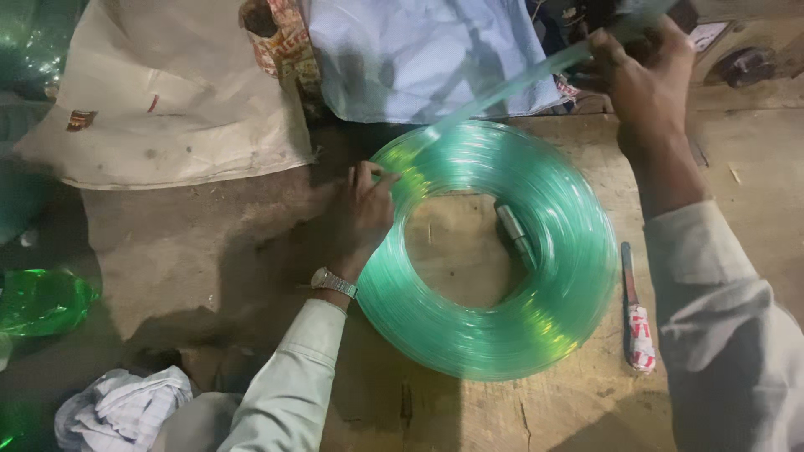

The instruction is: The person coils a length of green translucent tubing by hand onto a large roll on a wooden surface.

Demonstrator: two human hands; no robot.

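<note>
Near sleeves, left hand point(362, 211) flat on green tubing coil point(490, 251), right hand point(645, 79) pinching its strand, knife point(635, 314) alongside.

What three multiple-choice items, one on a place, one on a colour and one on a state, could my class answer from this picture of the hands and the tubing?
1. Where does the left hand rest?
A. On the left edge of the coil of tubing
B. On the crumpled cloth
C. On the knife

2. What colour is the coil?
A. Red
B. Translucent green
C. Black

3. What state is the loose end of tubing in?
A. Wound flat into the coil
B. Drawn up off the coil by the right hand
C. Cut into short pieces

Answers:
1 A: the fingers press the coil's left rim on the wooden table.
2 B: the windings shine clear green.
3 B: the strand runs slanting from the coil's top to the raised right hand, which grips it.
</note>
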